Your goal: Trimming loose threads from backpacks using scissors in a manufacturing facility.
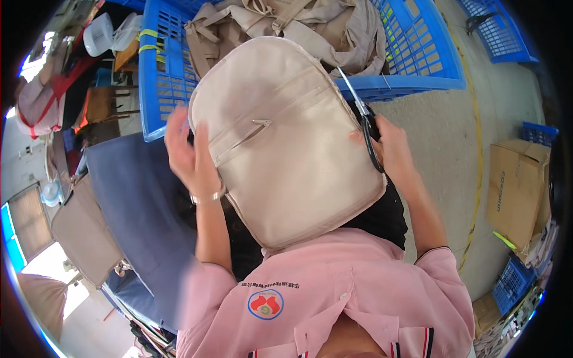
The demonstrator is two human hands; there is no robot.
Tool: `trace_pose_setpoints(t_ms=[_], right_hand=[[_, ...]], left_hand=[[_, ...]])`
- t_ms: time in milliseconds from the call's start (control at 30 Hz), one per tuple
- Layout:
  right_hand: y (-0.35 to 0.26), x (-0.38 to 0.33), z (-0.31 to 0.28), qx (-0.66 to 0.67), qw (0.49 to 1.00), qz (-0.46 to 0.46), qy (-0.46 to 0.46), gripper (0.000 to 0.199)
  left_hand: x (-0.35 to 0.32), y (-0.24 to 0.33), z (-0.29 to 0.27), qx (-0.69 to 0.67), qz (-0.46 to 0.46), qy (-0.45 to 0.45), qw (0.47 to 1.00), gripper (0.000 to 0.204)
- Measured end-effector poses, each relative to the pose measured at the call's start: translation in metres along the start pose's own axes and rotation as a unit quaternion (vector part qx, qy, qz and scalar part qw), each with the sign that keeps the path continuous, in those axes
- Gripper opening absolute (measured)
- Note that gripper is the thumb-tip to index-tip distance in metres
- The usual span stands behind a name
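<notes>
A beige fabric bag panel (pixel 280 173) with a rounded top lies across my lap. A slanted zip pocket with a metal zip pull (pixel 261 123) crosses it. My right hand (pixel 391 149) is closed round the black handles of a pair of scissors (pixel 357 98), at the panel's right edge. Their blades point up and away from me, toward the crate, and look closed. At the panel's left edge is my left hand (pixel 192 158), slightly blurred, its fingers apart and its thumb by the edge. I see nothing held in it.
A blue plastic crate (pixel 412 83) filled with beige fabric bags (pixel 334 30) stands just beyond the panel. Dark blue cloth (pixel 134 185) drapes at my left. Across the floor on the right stand a cardboard box (pixel 516 188) and more blue crates (pixel 504 36). Another person (pixel 45 101) is at the far left.
</notes>
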State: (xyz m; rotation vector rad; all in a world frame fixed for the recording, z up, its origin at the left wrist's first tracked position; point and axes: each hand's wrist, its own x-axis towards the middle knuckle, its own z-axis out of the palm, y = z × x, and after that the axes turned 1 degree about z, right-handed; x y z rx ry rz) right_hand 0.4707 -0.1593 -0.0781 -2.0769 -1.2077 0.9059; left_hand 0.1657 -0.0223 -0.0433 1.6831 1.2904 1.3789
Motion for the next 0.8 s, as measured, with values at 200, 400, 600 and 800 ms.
trace_pose_setpoints(t_ms=[200,400,600,800], right_hand=[[0.017,-0.009,0.012,0.026,0.999,0.007,0.034,0.059],[0.001,-0.022,0.02,0.049,0.996,0.012,0.07,0.054],[0.014,-0.058,0.044,0.142,0.984,-0.003,0.108,0.046],[-0.003,-0.087,0.034,0.323,0.944,0.029,0.055,0.028]], left_hand=[[-0.171,-0.01,-0.074,-0.055,-0.394,0.085,0.914,0.025],[-0.141,0.052,-0.049,0.131,-0.271,0.014,0.953,0.026],[-0.083,0.049,-0.075,-0.103,-0.235,-0.037,0.966,0.017],[-0.009,0.144,-0.101,0.106,0.083,-0.188,0.973,0.009]])
